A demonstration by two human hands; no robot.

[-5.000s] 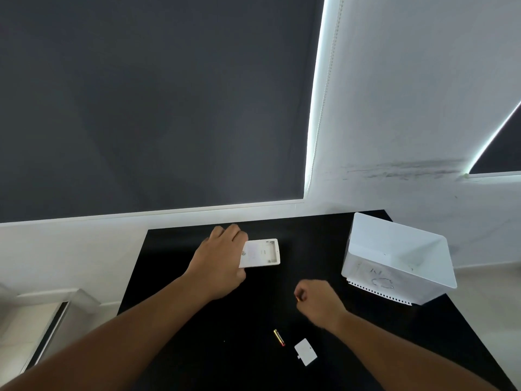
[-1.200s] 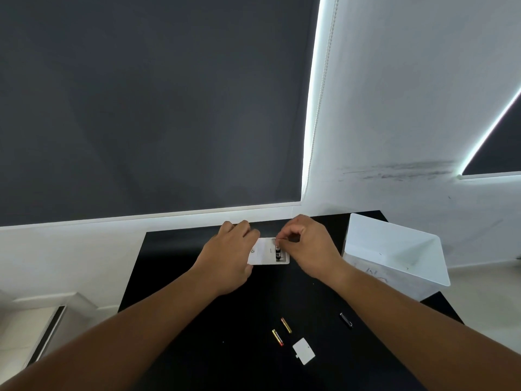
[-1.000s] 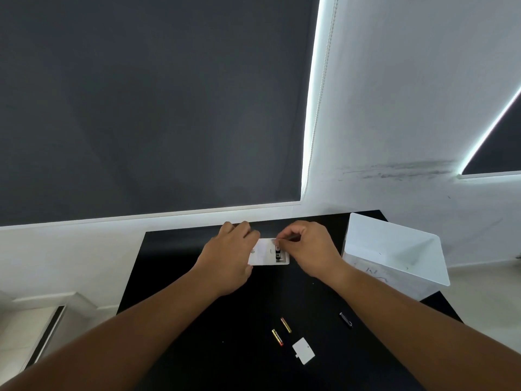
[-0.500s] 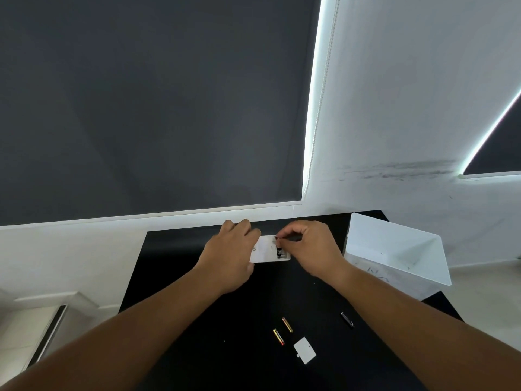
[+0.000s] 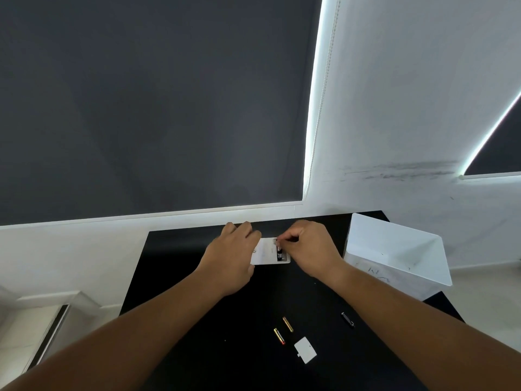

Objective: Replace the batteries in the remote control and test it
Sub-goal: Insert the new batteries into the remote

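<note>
A dark roller blind [image 5: 152, 103] fills the upper left from 9 to 12 o'clock, with a white wall [image 5: 394, 94] beside it toward 1 and 2 o'clock. Below, a black table [image 5: 197, 348] runs from the centre down to 6 o'clock. A white plastic bin [image 5: 394, 249], open side tipped toward the camera, stands at the table's 3 o'clock edge. Near the table's far edge lies the white remote control [image 5: 266, 253], back side up, with its battery bay open at the right end. The left hand [image 5: 229, 258] lies over the remote's left end at its 9 o'clock side, fingers together and curled down on it, pinning it flat. The right hand [image 5: 308, 248] sits at the remote's 3 o'clock side, thumb and forefinger pinched on the top of a dark battery [image 5: 279, 253] standing in the bay, other fingers curled in. Toward 6 o'clock on the table, well apart from the remote, lie the white battery cover [image 5: 305, 350], two gold batteries [image 5: 283, 330] just beside each other at its 10 o'clock, and one loose black battery [image 5: 347, 319] toward 4 o'clock
</note>
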